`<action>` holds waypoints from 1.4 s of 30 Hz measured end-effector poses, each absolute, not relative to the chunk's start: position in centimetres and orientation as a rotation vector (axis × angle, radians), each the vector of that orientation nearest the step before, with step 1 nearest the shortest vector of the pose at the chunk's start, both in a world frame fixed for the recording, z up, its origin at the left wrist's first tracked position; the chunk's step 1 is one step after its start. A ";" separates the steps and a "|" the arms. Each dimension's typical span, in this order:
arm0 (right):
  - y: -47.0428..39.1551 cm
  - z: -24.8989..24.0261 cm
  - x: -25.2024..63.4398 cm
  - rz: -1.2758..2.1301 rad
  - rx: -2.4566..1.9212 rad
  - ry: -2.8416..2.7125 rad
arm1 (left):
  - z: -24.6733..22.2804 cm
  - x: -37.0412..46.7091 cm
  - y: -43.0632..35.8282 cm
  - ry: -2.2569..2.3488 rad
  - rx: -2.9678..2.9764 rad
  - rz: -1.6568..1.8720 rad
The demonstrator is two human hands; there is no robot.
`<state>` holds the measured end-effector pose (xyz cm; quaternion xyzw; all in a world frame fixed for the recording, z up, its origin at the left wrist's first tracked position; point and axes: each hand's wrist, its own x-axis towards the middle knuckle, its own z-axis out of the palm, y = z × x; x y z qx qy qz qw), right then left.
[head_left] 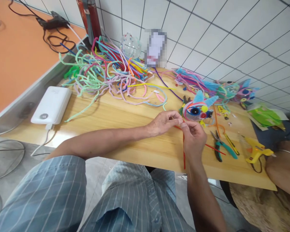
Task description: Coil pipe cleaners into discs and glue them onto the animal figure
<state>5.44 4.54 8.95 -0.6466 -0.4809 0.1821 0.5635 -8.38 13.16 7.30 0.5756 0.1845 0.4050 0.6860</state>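
Fingertips: the left hand [165,121] and the right hand [194,135] are meeting, thumbs and forefingers pinching a red stem [184,154] between them.
Red stem: one length is hanging below the right hand toward the table's near edge; another red piece is showing to the right of the wrist, whether joined or separate I cannot tell.
Blue-eared figure [195,111]: it is sitting on the table just beyond the hands.
Tools at right: pliers [218,144] with teal-and-black handles are lying beside a yellow cutter [232,144]; a yellow glue gun [257,149] is resting farther right.
Wooden table [125,117]: its pale, grained top is running along the wall, bearing a tangled heap of fuzzy stems [94,75] at the back left and a white power bank [52,104] near the left end.
Back edge: a clear ball [130,46] and a blurred-out screen [156,48] are standing near the wall.
White tiled wall [232,48]: dark lines are gridding it.
Orange surface [16,67]: it is adjoining at left, holding a black cable [55,42].
Grey floor [94,190]: it is showing below.
Neighbour's arm [280,167]: it is resting by the table's right end.
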 end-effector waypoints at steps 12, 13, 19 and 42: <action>5.9 10.4 5.9 0.596 -1.470 -1.086 | 8.4 -8.6 15.0 0.279 1.150 0.713; 5.9 10.9 6.1 0.573 -1.526 -1.136 | 8.6 -8.9 15.8 0.238 1.245 0.694; 6.1 13.3 6.0 0.232 -1.778 -1.450 | 10.4 -10.8 18.0 0.225 1.652 0.745; 6.0 12.4 8.1 0.513 -1.455 -1.381 | 12.3 -9.2 14.3 0.451 1.715 0.900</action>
